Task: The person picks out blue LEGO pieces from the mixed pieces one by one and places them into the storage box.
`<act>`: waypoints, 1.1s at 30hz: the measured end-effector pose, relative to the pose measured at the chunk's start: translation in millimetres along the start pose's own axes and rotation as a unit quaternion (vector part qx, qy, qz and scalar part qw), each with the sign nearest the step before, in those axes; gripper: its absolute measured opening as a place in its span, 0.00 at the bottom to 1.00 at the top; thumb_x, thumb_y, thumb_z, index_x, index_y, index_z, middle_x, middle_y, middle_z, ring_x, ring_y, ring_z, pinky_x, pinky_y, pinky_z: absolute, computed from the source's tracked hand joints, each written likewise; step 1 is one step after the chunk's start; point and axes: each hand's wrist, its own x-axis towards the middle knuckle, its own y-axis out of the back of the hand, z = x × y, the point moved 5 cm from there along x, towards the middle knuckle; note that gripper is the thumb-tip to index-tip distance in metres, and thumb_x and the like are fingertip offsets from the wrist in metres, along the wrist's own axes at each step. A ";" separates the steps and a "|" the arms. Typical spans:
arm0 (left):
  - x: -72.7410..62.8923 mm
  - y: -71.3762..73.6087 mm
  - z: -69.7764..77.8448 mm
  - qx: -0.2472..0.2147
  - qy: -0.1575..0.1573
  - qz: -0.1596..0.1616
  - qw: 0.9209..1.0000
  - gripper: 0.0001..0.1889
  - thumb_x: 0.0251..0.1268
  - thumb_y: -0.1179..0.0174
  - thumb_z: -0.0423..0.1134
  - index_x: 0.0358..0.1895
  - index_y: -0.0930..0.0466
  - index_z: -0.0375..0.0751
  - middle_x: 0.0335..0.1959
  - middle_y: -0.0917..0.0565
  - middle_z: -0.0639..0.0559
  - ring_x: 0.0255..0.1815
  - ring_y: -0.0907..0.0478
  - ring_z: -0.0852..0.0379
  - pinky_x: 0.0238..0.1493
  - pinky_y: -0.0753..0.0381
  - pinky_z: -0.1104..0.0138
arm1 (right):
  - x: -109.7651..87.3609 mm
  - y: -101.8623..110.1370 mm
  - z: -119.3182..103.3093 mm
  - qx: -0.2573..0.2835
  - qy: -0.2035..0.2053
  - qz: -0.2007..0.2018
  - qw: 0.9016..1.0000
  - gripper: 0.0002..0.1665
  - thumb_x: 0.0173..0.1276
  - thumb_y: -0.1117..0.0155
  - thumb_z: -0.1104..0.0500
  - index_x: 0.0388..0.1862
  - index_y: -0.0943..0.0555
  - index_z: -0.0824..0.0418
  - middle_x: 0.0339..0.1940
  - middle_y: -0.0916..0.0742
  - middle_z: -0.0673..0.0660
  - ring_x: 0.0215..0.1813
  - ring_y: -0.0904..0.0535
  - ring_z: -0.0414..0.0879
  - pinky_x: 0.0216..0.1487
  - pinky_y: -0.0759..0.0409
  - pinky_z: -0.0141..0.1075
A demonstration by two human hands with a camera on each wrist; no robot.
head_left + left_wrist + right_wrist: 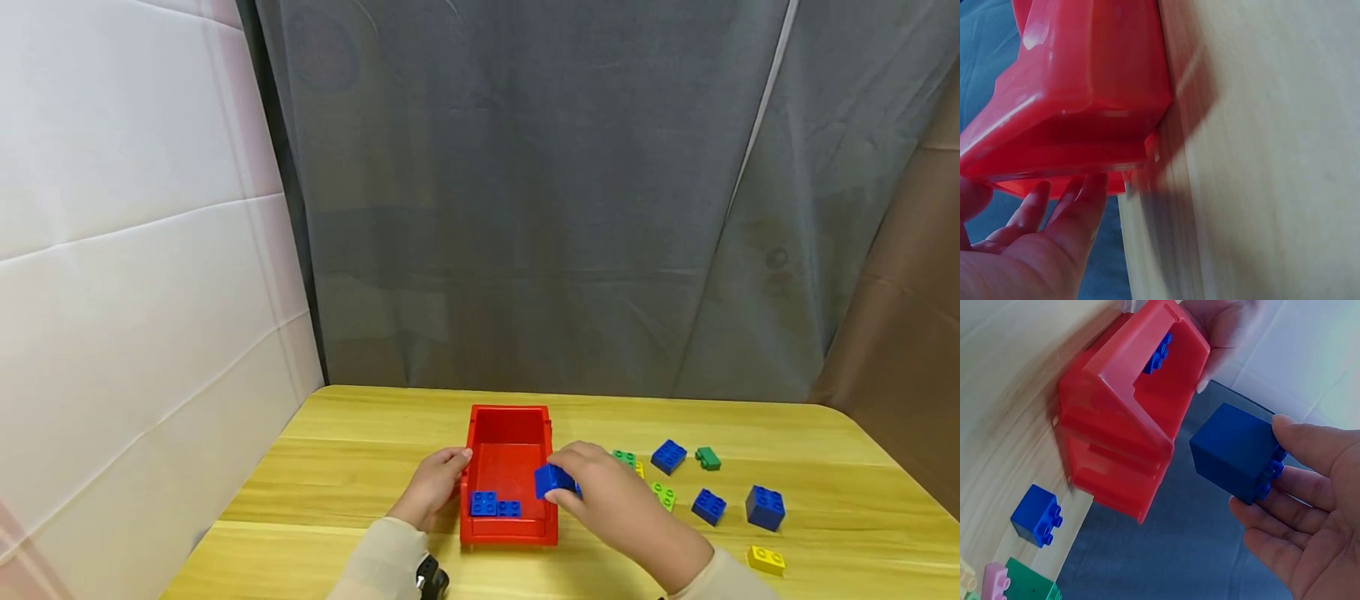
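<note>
Head view is taking in both sides of the worktop [360, 467]: the left hand [435, 485] is holding a red bin [510, 458] standing there, while the right hand [603, 492] is keeping a large blue block [552, 478] up at the bin's right side. Right wrist view is showing what the fingers are covering from above: this grip is pinching the block between thumb and fingertips, its studs facing the palm, a gap lying between block and bin. Left wrist view is revealing the other grip, clamped at the rim with fingertips tucking underneath. Two smaller blue blocks [483, 503] are sitting inside, at the near end. A pink block [995, 581] is appearing only from the right wrist; a lone yellow block [766, 560], only from the head.
</note>
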 end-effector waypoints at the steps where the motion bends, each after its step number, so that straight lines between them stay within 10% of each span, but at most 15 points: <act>1: -0.2 0.0 -0.1 0.000 0.000 0.001 1.000 0.23 0.76 0.53 0.43 0.60 0.29 0.25 0.52 0.21 0.33 0.49 0.22 0.45 0.55 0.22 0.52 | 1.7 -1.1 -1.5 -0.003 0.004 -0.004 1.000 0.22 0.62 0.30 0.53 0.53 0.19 0.61 0.48 0.16 0.54 0.50 0.21 0.50 0.49 0.17 0.46; 33: -0.5 0.6 -1.4 -0.006 -0.001 0.003 1.000 0.22 0.76 0.53 0.42 0.59 0.28 0.25 0.50 0.20 0.36 0.49 0.23 0.45 0.55 0.22 0.52 | 38.2 -34.1 -23.4 -0.120 0.053 -0.075 0.989 0.21 0.61 0.29 0.53 0.50 0.17 0.62 0.43 0.15 0.55 0.49 0.20 0.49 0.52 0.19 0.41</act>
